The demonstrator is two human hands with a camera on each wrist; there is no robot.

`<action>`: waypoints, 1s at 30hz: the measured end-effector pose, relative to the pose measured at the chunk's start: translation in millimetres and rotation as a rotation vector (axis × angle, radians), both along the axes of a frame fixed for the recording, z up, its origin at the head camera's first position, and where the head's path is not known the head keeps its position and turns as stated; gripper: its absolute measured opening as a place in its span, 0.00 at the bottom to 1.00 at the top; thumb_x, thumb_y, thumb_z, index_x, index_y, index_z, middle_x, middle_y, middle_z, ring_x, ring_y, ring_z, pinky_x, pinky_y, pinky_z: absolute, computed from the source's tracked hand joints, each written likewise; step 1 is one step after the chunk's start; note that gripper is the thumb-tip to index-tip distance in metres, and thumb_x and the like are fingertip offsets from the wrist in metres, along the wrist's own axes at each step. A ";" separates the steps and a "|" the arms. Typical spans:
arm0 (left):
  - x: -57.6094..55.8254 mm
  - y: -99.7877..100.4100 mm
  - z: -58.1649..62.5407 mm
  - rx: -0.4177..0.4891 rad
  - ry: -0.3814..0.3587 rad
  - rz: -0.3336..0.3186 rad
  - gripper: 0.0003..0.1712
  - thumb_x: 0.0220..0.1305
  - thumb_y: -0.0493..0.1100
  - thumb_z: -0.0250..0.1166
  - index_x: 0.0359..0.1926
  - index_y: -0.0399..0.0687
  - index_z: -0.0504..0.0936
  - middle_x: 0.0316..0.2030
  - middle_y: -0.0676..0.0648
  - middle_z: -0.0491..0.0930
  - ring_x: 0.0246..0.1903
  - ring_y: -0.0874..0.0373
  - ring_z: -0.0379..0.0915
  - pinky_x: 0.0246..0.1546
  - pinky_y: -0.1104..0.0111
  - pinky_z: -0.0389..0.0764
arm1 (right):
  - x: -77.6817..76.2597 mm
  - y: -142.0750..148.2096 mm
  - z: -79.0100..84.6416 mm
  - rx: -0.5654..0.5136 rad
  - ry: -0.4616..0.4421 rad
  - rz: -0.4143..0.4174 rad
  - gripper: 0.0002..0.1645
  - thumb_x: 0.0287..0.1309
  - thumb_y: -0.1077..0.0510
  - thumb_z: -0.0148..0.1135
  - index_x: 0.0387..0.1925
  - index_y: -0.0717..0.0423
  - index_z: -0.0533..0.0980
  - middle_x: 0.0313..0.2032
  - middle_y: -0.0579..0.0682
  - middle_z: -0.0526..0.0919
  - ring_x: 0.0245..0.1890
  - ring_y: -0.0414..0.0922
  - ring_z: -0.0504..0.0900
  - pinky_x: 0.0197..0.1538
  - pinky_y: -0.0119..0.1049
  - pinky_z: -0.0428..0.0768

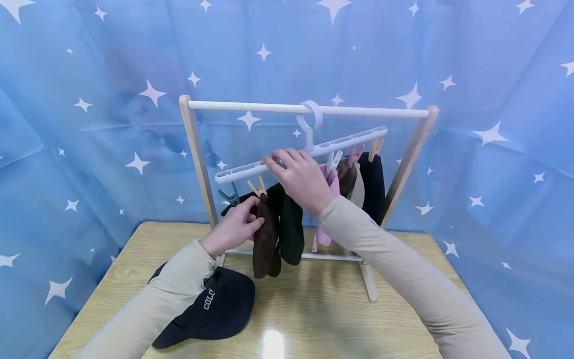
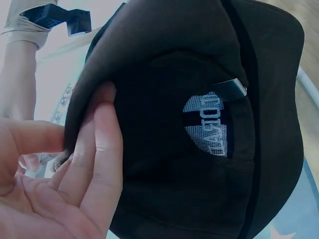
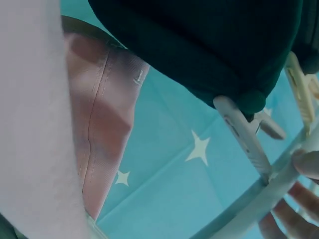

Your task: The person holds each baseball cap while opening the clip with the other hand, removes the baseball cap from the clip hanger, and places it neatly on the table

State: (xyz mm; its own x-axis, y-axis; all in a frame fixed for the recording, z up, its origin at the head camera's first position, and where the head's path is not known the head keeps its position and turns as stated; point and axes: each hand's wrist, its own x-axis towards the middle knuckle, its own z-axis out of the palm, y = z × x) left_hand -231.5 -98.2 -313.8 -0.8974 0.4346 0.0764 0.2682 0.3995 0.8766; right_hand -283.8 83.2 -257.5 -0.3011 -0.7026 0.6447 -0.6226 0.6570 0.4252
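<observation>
A white clip hanger hangs by its ring hook from a rack's rod and tilts, its left end lower. My right hand grips its bar near the middle; in the right wrist view, fingertips curl round the bar. My left hand pinches the edge of a dark brown cap, thumb outside and fingers inside in the left wrist view. A yellow clip is at that cap's top. Beside it hangs a dark green cap, held by a pale clip in the right wrist view.
A pink cap and a black cap hang from the bar's right half among others. On the wooden table, a navy cap lies beneath my left forearm. The rack's wooden post stands left; a starry curtain surrounds everything.
</observation>
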 end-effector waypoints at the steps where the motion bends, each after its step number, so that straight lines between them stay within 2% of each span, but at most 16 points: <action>1: 0.2 0.6 0.0 0.002 0.002 -0.005 0.13 0.64 0.36 0.51 0.49 0.44 0.66 0.28 0.46 0.79 0.24 0.57 0.77 0.25 0.66 0.77 | 0.8 0.0 0.0 0.001 -0.010 -0.005 0.18 0.56 0.62 0.57 0.51 0.56 0.75 0.46 0.55 0.75 0.47 0.50 0.72 0.49 0.41 0.71; 4: 0.5 2.3 0.2 0.011 0.001 -0.027 0.12 0.64 0.36 0.51 0.49 0.43 0.65 0.29 0.46 0.79 0.25 0.57 0.77 0.26 0.64 0.78 | 4.3 0.2 2.3 -0.019 -0.054 0.003 0.18 0.57 0.63 0.56 0.51 0.56 0.74 0.45 0.56 0.74 0.47 0.50 0.72 0.50 0.42 0.70; 8: -0.2 2.8 0.2 0.009 0.005 -0.038 0.12 0.64 0.35 0.52 0.48 0.44 0.66 0.30 0.46 0.79 0.25 0.57 0.78 0.26 0.64 0.78 | 11.8 -0.1 8.0 -0.139 -0.129 0.074 0.16 0.56 0.62 0.55 0.48 0.57 0.75 0.44 0.56 0.74 0.45 0.50 0.72 0.48 0.41 0.70; 10: -0.7 2.3 0.1 0.000 0.012 -0.031 0.12 0.64 0.35 0.52 0.48 0.44 0.66 0.31 0.45 0.79 0.26 0.58 0.78 0.25 0.66 0.78 | 17.7 -0.9 9.3 -0.211 -0.129 0.098 0.14 0.54 0.61 0.55 0.44 0.58 0.77 0.42 0.56 0.74 0.43 0.49 0.72 0.47 0.40 0.71; 12: -0.9 1.5 0.1 -0.005 0.015 -0.027 0.13 0.64 0.35 0.52 0.49 0.44 0.66 0.33 0.45 0.79 0.27 0.58 0.78 0.26 0.65 0.78 | 25.3 -2.3 8.2 -0.254 -0.107 0.097 0.10 0.54 0.60 0.55 0.37 0.59 0.78 0.37 0.54 0.76 0.37 0.48 0.74 0.43 0.40 0.72; 15: -0.7 0.4 0.6 -0.005 0.006 -0.036 0.15 0.64 0.35 0.52 0.51 0.45 0.66 0.36 0.44 0.78 0.29 0.58 0.78 0.27 0.65 0.78 | 35.6 -6.0 3.5 -0.264 -0.124 0.037 0.08 0.53 0.57 0.56 0.31 0.57 0.77 0.26 0.49 0.75 0.23 0.43 0.72 0.27 0.35 0.73; 18: 0.6 -0.6 2.3 -0.010 -0.002 -0.069 0.18 0.65 0.35 0.51 0.55 0.45 0.65 0.36 0.43 0.78 0.30 0.57 0.78 0.27 0.66 0.78 | 41.5 -12.0 2.2 -0.256 -0.256 -0.047 0.11 0.54 0.51 0.56 0.25 0.53 0.75 0.15 0.45 0.68 0.12 0.40 0.64 0.14 0.33 0.61; 21: 2.5 -0.7 4.0 -0.012 0.001 -0.113 0.19 0.65 0.35 0.50 0.57 0.42 0.64 0.35 0.43 0.78 0.29 0.57 0.77 0.27 0.67 0.77 | 43.8 -20.3 5.7 -0.262 -0.394 -0.137 0.20 0.52 0.43 0.57 0.16 0.51 0.70 0.09 0.44 0.61 0.09 0.40 0.60 0.11 0.33 0.54; 23: 4.3 -0.6 4.9 0.000 -0.003 -0.134 0.20 0.65 0.35 0.50 0.57 0.39 0.65 0.34 0.43 0.78 0.29 0.56 0.77 0.28 0.67 0.78 | 44.2 -27.3 8.6 -0.279 -0.448 -0.181 0.25 0.50 0.39 0.57 0.11 0.50 0.65 0.08 0.44 0.59 0.08 0.41 0.60 0.11 0.32 0.53; 26: 7.3 -0.9 6.1 0.023 -0.016 -0.150 0.19 0.64 0.35 0.51 0.56 0.39 0.66 0.36 0.43 0.78 0.30 0.56 0.77 0.30 0.65 0.78 | 45.4 -37.8 11.1 -0.293 -0.461 -0.244 0.30 0.47 0.35 0.57 0.06 0.49 0.63 0.06 0.43 0.58 0.08 0.41 0.61 0.11 0.32 0.52; 30: 9.7 -2.7 6.9 0.043 -0.023 -0.156 0.16 0.64 0.35 0.51 0.53 0.38 0.69 0.35 0.43 0.78 0.30 0.56 0.77 0.31 0.63 0.78 | 45.5 -46.8 13.2 -0.311 -0.458 -0.305 0.31 0.47 0.35 0.56 0.03 0.48 0.62 0.05 0.42 0.58 0.07 0.41 0.62 0.10 0.32 0.52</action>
State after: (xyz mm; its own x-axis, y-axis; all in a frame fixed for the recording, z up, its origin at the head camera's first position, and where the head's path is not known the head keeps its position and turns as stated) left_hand -221.8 -100.9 -306.9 -0.8208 0.5659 0.0782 0.3038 0.3165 0.8986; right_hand -238.3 36.5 -244.4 -0.7525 -0.3421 0.5627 -0.4611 0.8838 -0.0793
